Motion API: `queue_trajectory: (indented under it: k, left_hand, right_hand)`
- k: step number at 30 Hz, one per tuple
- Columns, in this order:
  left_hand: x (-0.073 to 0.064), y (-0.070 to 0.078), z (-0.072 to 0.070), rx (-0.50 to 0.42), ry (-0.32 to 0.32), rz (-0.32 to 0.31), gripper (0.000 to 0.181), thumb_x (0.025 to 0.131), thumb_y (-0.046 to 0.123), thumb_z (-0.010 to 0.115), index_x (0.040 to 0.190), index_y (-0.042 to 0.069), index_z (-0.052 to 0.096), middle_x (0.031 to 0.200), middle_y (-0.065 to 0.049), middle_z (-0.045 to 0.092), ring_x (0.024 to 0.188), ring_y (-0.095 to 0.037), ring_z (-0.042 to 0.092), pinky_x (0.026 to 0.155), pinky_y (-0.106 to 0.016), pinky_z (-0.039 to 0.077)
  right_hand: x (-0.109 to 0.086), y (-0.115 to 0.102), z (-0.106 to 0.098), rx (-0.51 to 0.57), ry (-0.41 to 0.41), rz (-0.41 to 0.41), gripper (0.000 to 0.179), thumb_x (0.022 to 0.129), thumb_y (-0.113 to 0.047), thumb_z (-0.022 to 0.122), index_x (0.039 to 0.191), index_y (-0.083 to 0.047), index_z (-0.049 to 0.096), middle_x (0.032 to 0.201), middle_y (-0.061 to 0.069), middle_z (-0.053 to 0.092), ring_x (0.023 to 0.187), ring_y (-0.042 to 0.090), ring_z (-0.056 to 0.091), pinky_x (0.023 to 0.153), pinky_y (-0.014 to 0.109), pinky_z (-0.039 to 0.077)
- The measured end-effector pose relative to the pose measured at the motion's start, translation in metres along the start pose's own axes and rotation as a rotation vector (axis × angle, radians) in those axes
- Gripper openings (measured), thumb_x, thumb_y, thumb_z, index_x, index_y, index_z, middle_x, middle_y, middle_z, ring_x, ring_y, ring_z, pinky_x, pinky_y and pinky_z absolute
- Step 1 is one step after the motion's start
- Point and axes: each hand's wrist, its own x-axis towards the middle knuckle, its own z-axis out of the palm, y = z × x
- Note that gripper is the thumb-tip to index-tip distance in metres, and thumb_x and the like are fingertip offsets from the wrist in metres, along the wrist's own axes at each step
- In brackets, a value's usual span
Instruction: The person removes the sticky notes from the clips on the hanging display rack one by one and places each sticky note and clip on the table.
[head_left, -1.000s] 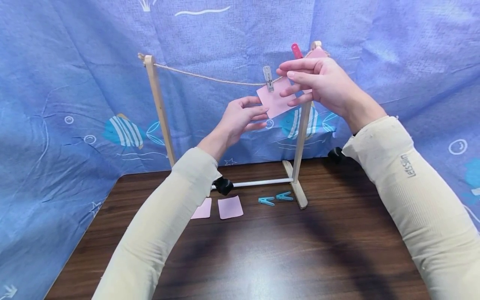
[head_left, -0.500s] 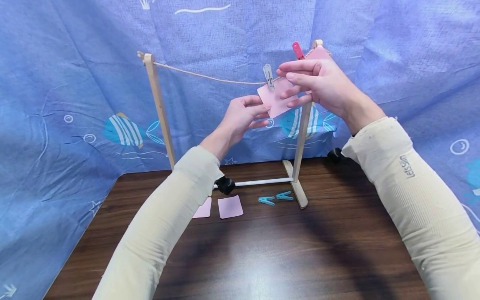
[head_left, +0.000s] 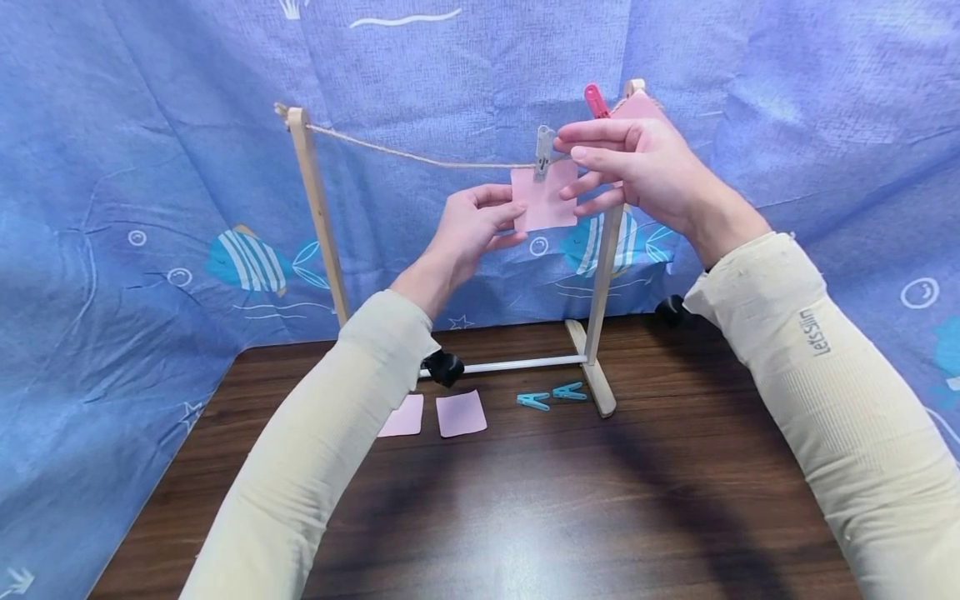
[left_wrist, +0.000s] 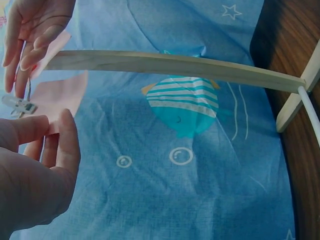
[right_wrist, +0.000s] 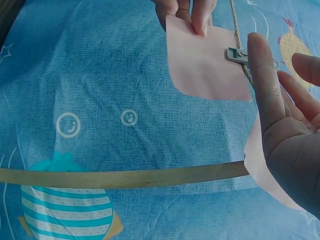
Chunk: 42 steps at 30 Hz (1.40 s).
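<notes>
1. The forearms are covered by a pale left sleeve [head_left: 322, 442] and a pale right sleeve [head_left: 817, 375], which are held out over a dark wooden surface [head_left: 510, 517].
2. On the surface, a flat pink paper [head_left: 461, 414] is laid beside another paper [head_left: 402, 417], which is partly hidden by the left sleeve.
3. To their right, a blue peg [head_left: 533, 402] and a second blue peg [head_left: 570, 392] are placed close together.
4. Above, the left edge of a pink square [head_left: 542, 204] is pinched between thumb and fingers by the left hand [head_left: 472, 225].
5. The right hand [head_left: 645, 171] is held with fingers extended, nothing gripped, at the square's right side; whether the square is touched cannot be told.
6. The square is fastened by a grey peg [head_left: 543, 150] to a sagging rope [head_left: 420, 157], strung between the posts of a wooden stand [head_left: 318, 208].
7. Near the right post, a pink sheet [head_left: 636, 107] is hung beside a red peg [head_left: 596, 102], both partly covered by the right hand.
8. Everything is backed by a blue fish-print curtain [head_left: 450, 75].
</notes>
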Motion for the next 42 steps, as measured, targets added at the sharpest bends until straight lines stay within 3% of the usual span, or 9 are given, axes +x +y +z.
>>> queue_trajectory:
  k: [5,10,26,32,35,39,42]
  left_hand:
    - [0.000,0.003,-0.003,-0.008,0.012,0.007,0.023,0.094,0.000,0.071,0.116,-0.004,0.067,0.100,-0.008,0.065,0.079,-0.017,0.062,0.076,-0.031,0.061]
    - [-0.001,0.005,-0.006,0.007,0.015,0.020,0.022,0.094,0.003,0.071,0.115,-0.004,0.068,0.099,-0.008,0.066,0.081,-0.016,0.063,0.088,-0.038,0.059]
    - [-0.004,0.000,-0.009,0.006,0.018,0.030,0.019,0.094,0.001,0.071,0.112,-0.004,0.069,0.096,-0.009,0.067,0.084,-0.016,0.065,0.096,-0.046,0.055]
    - [-0.003,-0.001,-0.010,0.016,0.016,0.039,0.015,0.094,0.002,0.071,0.109,-0.002,0.069,0.096,-0.008,0.067,0.084,-0.015,0.065,0.088,-0.039,0.059]
    - [-0.003,-0.001,-0.010,0.022,0.013,0.041,0.015,0.094,0.003,0.072,0.108,-0.001,0.070,0.097,-0.009,0.068,0.086,-0.015,0.065,0.088,-0.041,0.059]
    - [-0.004,0.000,-0.011,0.032,0.011,0.039,0.013,0.095,0.004,0.072,0.107,0.000,0.070,0.099,-0.009,0.068,0.089,-0.016,0.065,0.093,-0.047,0.056]
    - [-0.005,0.000,-0.011,0.044,0.014,0.040,0.012,0.095,0.005,0.071,0.106,0.001,0.071,0.100,-0.009,0.068,0.088,-0.015,0.066,0.090,-0.046,0.058]
  right_hand:
    - [0.001,-0.002,0.002,-0.013,0.003,0.008,0.057,0.098,-0.008,0.067,0.148,0.007,0.044,0.149,0.019,0.047,0.082,0.028,0.075,0.071,0.040,0.062]
    - [0.001,-0.003,0.004,-0.009,0.010,0.023,0.064,0.098,-0.007,0.067,0.153,0.003,0.037,0.159,0.012,0.039,0.083,0.027,0.075,0.070,0.038,0.062]
    - [0.009,-0.003,0.011,-0.155,0.025,0.023,0.068,0.097,-0.009,0.069,0.156,-0.003,0.035,0.162,0.010,0.035,0.085,0.024,0.075,0.068,0.034,0.062]
    - [0.010,-0.003,0.011,-0.256,0.041,0.017,0.065,0.096,-0.012,0.072,0.154,-0.006,0.042,0.158,0.006,0.042,0.086,0.022,0.075,0.063,0.031,0.061]
    - [0.009,-0.001,0.010,-0.297,0.049,0.005,0.060,0.094,-0.013,0.074,0.148,-0.007,0.050,0.149,0.010,0.051,0.088,0.024,0.075,0.064,0.032,0.061]
    - [0.009,0.001,0.008,-0.294,0.062,0.001,0.051,0.091,-0.011,0.077,0.139,-0.004,0.060,0.132,0.016,0.061,0.090,0.026,0.075,0.067,0.036,0.062]
    - [0.009,0.001,0.007,-0.272,0.066,0.009,0.049,0.090,-0.009,0.078,0.136,-0.003,0.062,0.127,0.015,0.065,0.092,0.027,0.075,0.069,0.039,0.061]
